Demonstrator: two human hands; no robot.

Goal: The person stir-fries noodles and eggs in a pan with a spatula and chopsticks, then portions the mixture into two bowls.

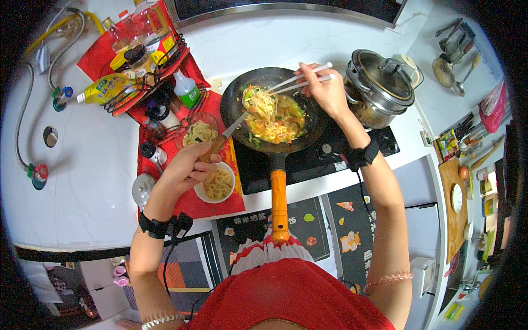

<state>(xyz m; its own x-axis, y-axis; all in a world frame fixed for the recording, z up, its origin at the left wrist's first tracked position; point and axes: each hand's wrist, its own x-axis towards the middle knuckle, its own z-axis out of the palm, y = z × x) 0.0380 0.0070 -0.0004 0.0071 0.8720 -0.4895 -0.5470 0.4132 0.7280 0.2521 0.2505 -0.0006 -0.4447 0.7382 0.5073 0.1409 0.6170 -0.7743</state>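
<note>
My left hand (pixel 189 165) grips the wooden handle of a metal utensil (pixel 236 126), whose far end is under noodles (pixel 260 101) at the left of the black wok (pixel 235 134). White chopsticks (pixel 288 83) are in my right hand (pixel 324 86), their tips at the same noodles. Below them in the wok lies a saucy mix of egg and vegetables (pixel 291 115). A white bowl of noodles (pixel 218 183) stands beside my left hand, partly behind its fingers. Just above that hand is a clear glass bowl (pixel 210 119) with noodles and greens. The wok's wooden handle (pixel 279 202) points towards me.
The wok sits on a black cooktop (pixel 255 177). Lidded steel pots (pixel 375 99) stand at its right. On the left are a red rack (pixel 144 88) of bottles, a spray bottle (pixel 186 88), seasoning jars (pixel 152 152) and a metal lid or pot (pixel 143 187). Utensils (pixel 449 68) hang at upper right.
</note>
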